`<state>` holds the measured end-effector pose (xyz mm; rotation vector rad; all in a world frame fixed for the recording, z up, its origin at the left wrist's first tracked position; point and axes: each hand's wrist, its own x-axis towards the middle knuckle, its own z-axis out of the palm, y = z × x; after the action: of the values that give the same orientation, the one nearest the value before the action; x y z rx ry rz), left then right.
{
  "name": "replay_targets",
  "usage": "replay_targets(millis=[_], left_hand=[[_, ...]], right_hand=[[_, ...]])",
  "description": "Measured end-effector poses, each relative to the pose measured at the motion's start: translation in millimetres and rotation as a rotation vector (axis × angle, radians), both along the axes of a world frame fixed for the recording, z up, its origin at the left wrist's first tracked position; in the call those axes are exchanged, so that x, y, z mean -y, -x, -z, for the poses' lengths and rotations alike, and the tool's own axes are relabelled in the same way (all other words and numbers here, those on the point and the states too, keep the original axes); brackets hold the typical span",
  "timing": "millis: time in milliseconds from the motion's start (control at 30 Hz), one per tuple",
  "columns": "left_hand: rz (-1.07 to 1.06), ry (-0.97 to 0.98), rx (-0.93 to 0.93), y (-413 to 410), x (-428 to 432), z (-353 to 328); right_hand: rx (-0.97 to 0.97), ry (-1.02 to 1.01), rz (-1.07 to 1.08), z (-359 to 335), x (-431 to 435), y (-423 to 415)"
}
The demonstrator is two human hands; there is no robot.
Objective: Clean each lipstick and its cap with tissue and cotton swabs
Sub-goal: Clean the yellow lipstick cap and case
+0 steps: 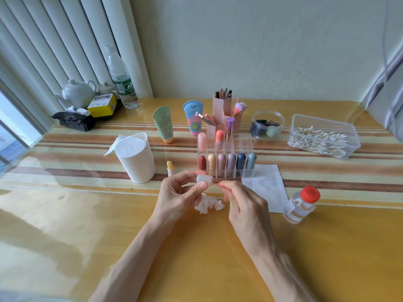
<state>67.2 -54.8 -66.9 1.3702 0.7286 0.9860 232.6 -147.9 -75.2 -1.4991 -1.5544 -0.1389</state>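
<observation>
We hold the translucent cap (204,178) in our left hand's (181,192) fingers, while our right hand's (244,205) fingers pinch a cotton swab (216,183) beside it.

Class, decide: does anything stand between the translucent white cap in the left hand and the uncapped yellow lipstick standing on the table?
Nothing visible does. The translucent white cap is pinched by the left hand, and the uncapped yellow lipstick stands upright just beyond that hand's fingers.
</observation>
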Motion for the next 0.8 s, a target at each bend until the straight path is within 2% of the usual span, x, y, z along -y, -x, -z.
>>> replay_targets(millis=[167,367,533,800], left_hand=[[-0.031,-0.024,-0.053,-0.3,-2.1,4.8],[0.002,-0.111,-0.17,0.0,-3.0,9.5],[0.051,-0.093,-0.117,-0.9,-2.1,5.7],[-0.007,-0.023,-0.015,-0.4,-1.0,1.1]], right_hand=[[0.008,0.004,-0.061,0.0,1.4,-1.6],[-0.009,-0.014,0.029,-3.1,3.9,-4.4],[-0.059,-0.019,0.087,-6.2,3.5,-4.0],[-0.001,0.019,0.037,0.3,1.0,-0.4]])
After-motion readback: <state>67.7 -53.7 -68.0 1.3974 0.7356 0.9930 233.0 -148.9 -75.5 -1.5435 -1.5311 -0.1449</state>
